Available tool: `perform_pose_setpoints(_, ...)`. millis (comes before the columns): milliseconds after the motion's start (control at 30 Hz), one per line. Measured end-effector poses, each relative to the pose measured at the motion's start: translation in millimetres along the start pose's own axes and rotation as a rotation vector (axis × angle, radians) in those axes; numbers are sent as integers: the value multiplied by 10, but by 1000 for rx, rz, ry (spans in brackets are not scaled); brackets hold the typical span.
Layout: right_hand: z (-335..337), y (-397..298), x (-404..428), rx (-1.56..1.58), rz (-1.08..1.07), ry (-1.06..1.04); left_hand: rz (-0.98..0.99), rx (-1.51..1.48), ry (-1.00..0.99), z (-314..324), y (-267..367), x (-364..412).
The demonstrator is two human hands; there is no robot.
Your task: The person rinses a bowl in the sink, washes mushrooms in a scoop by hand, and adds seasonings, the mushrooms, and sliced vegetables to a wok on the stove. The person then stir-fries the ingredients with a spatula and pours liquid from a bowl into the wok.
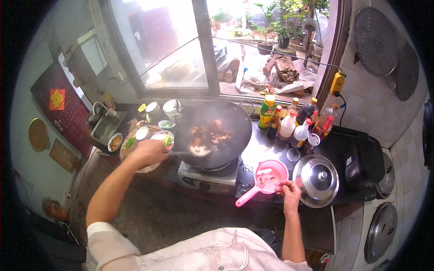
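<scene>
A dark wok [234, 135] sits on a silver stove [206, 179], with steaming browned food [212, 132] inside. At the wok's left, my left hand [151, 154] is closed around the handle of a spatula or ladle [181, 153], whose end is at pale matter in the lower left of the wok. My right hand [290, 190] is at the lower right rim of a pink plastic dipper [268, 164], with thumb and fingertips close together; whether they pinch the rim or something small cannot be told. Reddish bits lie in the dipper.
Sauce bottles [288, 125] stand right of the wok, above a steel lid [317, 193]. A round cutting board [149, 168] at left bears a bowl of cut vegetables [168, 136] and a white cup [142, 133]. Further left are a bowl of food [115, 142] and a sink [108, 125].
</scene>
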State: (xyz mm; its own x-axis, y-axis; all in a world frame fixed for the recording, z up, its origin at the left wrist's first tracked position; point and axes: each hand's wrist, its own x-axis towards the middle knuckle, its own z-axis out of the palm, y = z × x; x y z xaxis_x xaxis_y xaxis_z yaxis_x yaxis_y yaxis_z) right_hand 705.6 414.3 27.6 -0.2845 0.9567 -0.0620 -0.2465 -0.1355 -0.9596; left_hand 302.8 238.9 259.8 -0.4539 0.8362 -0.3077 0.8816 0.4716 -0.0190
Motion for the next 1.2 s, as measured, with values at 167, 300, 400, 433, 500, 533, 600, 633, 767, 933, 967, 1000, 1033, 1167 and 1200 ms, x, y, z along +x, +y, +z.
perform_pose_setpoints(167,91,-49,-31,-10,-10,-61,13,168,282,421,244,193)
perform_pose_setpoints(300,-72,-52,-37,19,-13,-13,81,133,280,135,160,-100)
perform_pose_setpoints(400,-85,-39,-34,-20,-23,12,61,20,-3,-13,-123,-155)
perform_pose_setpoints(433,-82,-35,-40,-18,-22,7,46,-7,-103,-19,-146,-143)
perform_pose_setpoints(500,-44,-32,-45,-19,-22,-2,58,-201,-52,221,-64,35)
perform_pose_setpoints(533,11,-30,-37,-1,-2,-22,61,-390,2,441,-31,168)
perform_pose_setpoints(600,110,-57,-27,-25,10,-63,21,-362,195,966,130,419)
perform_pose_setpoints(633,150,-84,-15,-24,5,-77,-47,-493,249,1177,167,480)
perform_pose_setpoints(767,57,-77,-13,-26,3,-110,-82,-1247,71,1191,89,435)
perform_pose_setpoints(933,-151,-11,-65,-29,-22,-37,-193,-1615,-184,711,-258,-7)
perform_pose_setpoints(967,-168,-4,-76,-33,-23,-26,-216,-1570,-135,652,-305,-36)
perform_pose_setpoints(1000,-165,2,-82,-29,-18,-28,-184,-1526,-75,645,-341,-26)
perform_pose_setpoints(1033,-155,12,-84,-30,-15,-33,-150,-1482,-16,637,-367,-10)
perform_pose_setpoints(1167,-1,6,-39,-39,12,-83,-297,-1342,-106,854,-372,146)
perform_pose_setpoints(1200,-11,11,-30,-50,23,-81,-290,-1261,-178,661,-130,92)
